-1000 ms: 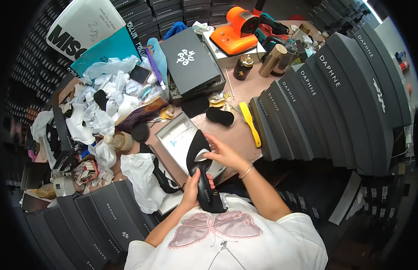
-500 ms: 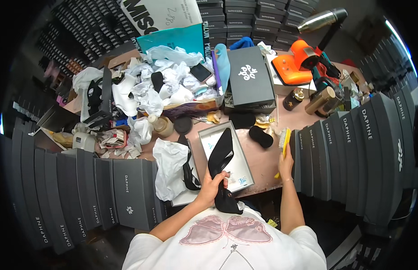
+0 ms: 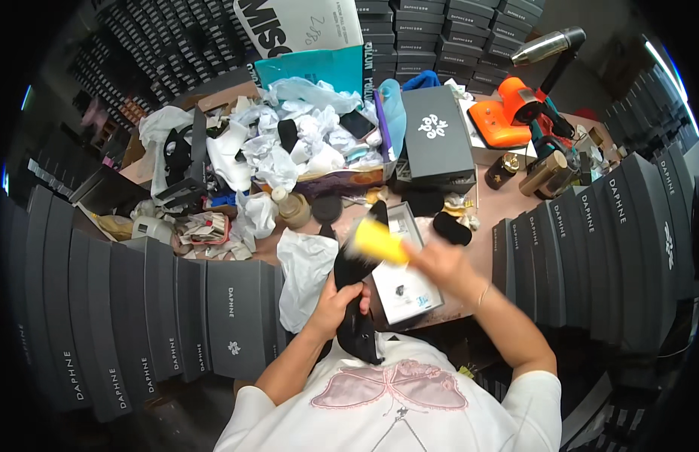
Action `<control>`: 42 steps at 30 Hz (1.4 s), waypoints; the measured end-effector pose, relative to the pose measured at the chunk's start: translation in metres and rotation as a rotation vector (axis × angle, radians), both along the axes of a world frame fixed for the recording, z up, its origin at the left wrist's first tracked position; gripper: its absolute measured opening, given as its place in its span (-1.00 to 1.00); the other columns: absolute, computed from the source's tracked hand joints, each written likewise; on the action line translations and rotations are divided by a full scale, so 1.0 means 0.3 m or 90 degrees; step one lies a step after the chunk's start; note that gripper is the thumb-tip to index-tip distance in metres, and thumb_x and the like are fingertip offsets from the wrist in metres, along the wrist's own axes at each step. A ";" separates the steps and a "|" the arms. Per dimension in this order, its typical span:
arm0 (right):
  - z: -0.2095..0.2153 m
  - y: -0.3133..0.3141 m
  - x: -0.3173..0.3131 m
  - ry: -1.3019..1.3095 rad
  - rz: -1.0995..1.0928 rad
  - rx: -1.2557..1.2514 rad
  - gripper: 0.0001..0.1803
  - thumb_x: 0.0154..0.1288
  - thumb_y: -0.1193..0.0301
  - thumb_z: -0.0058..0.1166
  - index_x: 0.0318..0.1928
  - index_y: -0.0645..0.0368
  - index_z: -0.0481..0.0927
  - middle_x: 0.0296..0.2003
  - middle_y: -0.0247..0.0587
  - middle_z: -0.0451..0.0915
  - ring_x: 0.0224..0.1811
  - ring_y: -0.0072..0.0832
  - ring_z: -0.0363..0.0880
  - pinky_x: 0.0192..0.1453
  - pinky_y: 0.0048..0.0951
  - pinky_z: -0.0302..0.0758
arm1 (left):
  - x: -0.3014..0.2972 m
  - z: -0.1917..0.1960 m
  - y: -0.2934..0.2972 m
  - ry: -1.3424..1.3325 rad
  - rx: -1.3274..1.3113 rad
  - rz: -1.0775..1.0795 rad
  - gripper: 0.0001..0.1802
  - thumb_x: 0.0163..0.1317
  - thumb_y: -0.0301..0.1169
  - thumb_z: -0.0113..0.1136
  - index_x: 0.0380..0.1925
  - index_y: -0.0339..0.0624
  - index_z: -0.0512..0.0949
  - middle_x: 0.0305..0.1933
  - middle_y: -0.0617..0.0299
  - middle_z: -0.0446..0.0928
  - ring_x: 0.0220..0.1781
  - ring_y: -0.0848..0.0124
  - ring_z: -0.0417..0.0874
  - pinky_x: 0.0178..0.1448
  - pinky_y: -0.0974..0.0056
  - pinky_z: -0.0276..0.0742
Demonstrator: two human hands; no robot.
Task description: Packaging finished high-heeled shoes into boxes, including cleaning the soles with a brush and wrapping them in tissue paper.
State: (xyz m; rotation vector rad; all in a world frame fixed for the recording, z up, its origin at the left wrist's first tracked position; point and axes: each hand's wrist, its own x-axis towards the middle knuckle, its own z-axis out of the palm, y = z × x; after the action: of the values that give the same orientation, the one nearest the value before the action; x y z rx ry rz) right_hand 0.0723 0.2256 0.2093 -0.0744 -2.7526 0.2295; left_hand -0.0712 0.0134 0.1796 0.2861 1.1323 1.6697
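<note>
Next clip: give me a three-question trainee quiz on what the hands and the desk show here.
1. True or false: the left hand grips a black shoe.
2. What colour is the brush in the right hand?
3. The grey tray under the shoe is: A) on the table, B) on the floor, C) atop the orange tool.

Key: 1 true; 2 yellow; 3 A.
</note>
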 end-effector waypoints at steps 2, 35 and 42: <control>-0.105 0.187 0.015 0.061 -0.176 -0.043 -0.57 0.17 0.49 0.17 0.10 0.08 0.56 -0.52 -0.23 0.51 -0.60 -0.37 0.52 -0.57 -0.38 0.46 | -0.018 -0.019 -0.036 -0.041 -0.018 0.009 -0.78 0.27 -0.47 0.05 -0.10 -0.27 0.40 -0.39 0.17 0.51 -0.47 0.42 0.55 -0.37 0.31 0.52; -0.051 -0.093 -0.105 0.133 0.095 -0.153 -0.52 0.22 0.35 0.17 0.19 -0.09 0.50 -0.58 -0.25 0.43 -0.62 -0.32 0.48 -0.54 -0.33 0.45 | -0.138 -0.116 -0.137 -0.560 -0.038 0.009 -0.61 0.39 -0.05 0.02 -0.36 -0.18 0.42 -0.56 0.33 0.43 -0.62 0.59 0.47 -0.55 0.47 0.46; 0.006 -0.201 -0.139 0.187 0.105 -0.252 -0.53 0.19 0.39 0.20 0.15 0.03 0.53 -0.56 -0.20 0.46 -0.64 -0.31 0.46 -0.58 -0.31 0.41 | -0.177 -0.217 -0.010 -0.575 -0.019 0.081 -0.71 0.34 -0.24 0.13 -0.21 -0.26 0.43 -0.41 0.25 0.51 -0.46 0.53 0.56 -0.32 0.45 0.57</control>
State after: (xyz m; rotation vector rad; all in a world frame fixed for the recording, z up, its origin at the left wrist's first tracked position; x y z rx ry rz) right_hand 0.0305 0.1654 0.2110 0.0769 -2.3859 0.7632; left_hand -0.1243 0.0104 0.1144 -0.5338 0.4883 1.6088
